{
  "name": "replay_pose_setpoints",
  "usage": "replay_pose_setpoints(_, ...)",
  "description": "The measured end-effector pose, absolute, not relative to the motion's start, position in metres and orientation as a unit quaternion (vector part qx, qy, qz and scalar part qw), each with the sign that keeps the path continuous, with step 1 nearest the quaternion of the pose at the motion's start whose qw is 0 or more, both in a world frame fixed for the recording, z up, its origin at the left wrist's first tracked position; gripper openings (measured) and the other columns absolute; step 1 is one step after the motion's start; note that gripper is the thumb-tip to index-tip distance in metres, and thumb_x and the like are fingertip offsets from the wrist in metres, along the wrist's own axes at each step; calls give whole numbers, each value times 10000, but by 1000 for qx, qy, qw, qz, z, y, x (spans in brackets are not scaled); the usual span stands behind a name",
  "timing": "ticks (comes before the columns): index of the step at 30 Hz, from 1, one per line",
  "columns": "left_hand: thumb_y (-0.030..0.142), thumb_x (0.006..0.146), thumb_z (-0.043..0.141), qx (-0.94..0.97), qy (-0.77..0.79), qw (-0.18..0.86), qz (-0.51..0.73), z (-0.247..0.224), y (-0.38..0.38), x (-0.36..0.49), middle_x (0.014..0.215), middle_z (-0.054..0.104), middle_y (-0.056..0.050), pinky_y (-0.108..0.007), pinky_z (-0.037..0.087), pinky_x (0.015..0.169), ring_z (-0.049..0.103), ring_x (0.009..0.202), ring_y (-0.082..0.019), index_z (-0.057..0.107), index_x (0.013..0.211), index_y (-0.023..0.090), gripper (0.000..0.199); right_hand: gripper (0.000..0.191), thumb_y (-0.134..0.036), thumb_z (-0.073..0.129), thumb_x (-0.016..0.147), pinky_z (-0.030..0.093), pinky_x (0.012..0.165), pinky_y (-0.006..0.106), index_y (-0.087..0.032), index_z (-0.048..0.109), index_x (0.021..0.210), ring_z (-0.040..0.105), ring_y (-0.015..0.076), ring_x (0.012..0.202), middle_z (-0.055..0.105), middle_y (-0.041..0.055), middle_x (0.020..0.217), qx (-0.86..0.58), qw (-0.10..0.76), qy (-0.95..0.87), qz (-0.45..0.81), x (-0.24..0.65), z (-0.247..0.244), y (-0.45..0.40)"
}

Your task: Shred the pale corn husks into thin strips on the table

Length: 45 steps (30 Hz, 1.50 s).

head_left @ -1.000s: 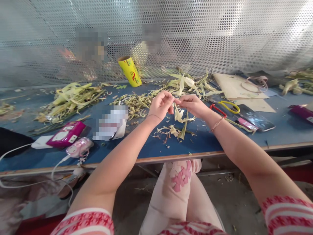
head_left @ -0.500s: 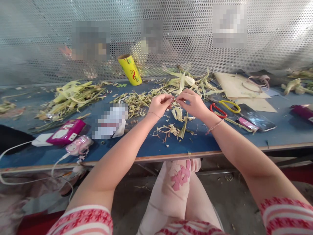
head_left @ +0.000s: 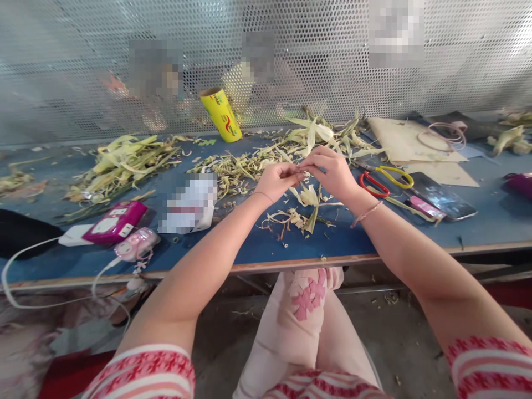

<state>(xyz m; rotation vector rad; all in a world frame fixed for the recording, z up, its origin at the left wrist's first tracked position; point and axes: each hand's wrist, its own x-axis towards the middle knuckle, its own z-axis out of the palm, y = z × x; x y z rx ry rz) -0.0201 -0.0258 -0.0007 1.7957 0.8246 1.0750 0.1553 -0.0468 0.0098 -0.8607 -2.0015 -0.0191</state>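
My left hand and my right hand meet fingertip to fingertip above the blue table. Both are closed in a pinch, and whatever lies between the fingertips is too small to make out. Just below them is a pale piece of husk. Nearer the table edge lies a small pile of shreds. Behind the hands spreads a long heap of thin green-yellow strips, with broader leaves at its right.
Left are a leaf bundle, a magenta box and a cabled pink device. A yellow roll stands behind. Right are scissors, a phone and cardboard. Perforated metal rises behind.
My fingertips remain together, with the left fingers now further under the right ones. The view has shifted slightly, so things on the right appear further right.
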Motion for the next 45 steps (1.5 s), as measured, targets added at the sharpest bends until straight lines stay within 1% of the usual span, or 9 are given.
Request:
replay_pose_setpoints(4,197,785,682,720,329,440,425,-2,-25,-20,664,658,-5,-268,558,657,620,588,-93,638,775,137,74,135,-236,563,896,496,784,345,-205,671,821,568,166,824,598,53,877,-379,465,-799,37,153,11,-48)
replay_pose_setpoints(7,227,809,679,711,317,452,435,-2,-25,-21,717,681,-24,-280,572,681,640,627,-98,629,787,138,104,78,-213,575,871,506,745,338,-194,650,872,560,158,802,587,57,908,-400,480,-779,60,152,11,-49)
replay_pose_setpoints(10,248,828,667,691,313,475,445,-3,-24,-21,746,694,-32,-271,576,681,649,641,-98,614,782,144,126,115,-174,536,863,512,756,345,-200,647,879,555,157,825,575,65,963,-398,482,-779,54,151,11,-50)
replay_pose_setpoints(16,234,859,631,673,313,501,445,-4,-23,-22,758,701,-27,-250,572,666,643,620,-87,583,790,157,114,218,-125,490,831,513,813,384,-207,691,814,564,182,872,575,70,946,-385,472,-793,26,152,9,-48)
replay_pose_setpoints(21,250,875,618,666,317,507,445,-4,-23,-22,759,691,-25,-239,563,655,641,623,-83,554,786,160,141,253,-137,489,865,501,829,390,-216,721,801,579,190,875,603,73,926,-381,466,-798,33,157,9,-43)
replay_pose_setpoints(26,267,861,640,647,311,529,453,-3,-24,-22,728,679,-7,-219,557,644,636,612,-75,546,787,161,160,238,-140,506,850,505,779,370,-204,734,846,585,192,863,630,83,939,-401,471,-783,63,156,10,-44)
replay_pose_setpoints(31,335,851,658,664,294,519,451,-6,-20,-23,714,672,5,-203,554,620,634,601,-68,540,802,170,208,194,-152,538,803,493,705,306,-180,719,868,583,172,837,646,73,893,-402,453,-786,125,151,10,-47)
replay_pose_setpoints(37,321,862,645,687,289,490,452,-7,-18,-22,718,670,5,-211,561,620,634,593,-68,527,802,176,197,155,-203,560,798,478,707,301,-170,706,835,582,164,822,651,70,887,-417,438,-779,164,150,10,-46)
replay_pose_setpoints(45,273,876,625,691,313,462,459,-5,-21,-21,669,645,10,-223,561,622,630,588,-78,500,777,177,186,113,-209,600,775,458,681,309,-162,700,750,571,156,720,642,53,765,-432,422,-788,123,150,11,-49)
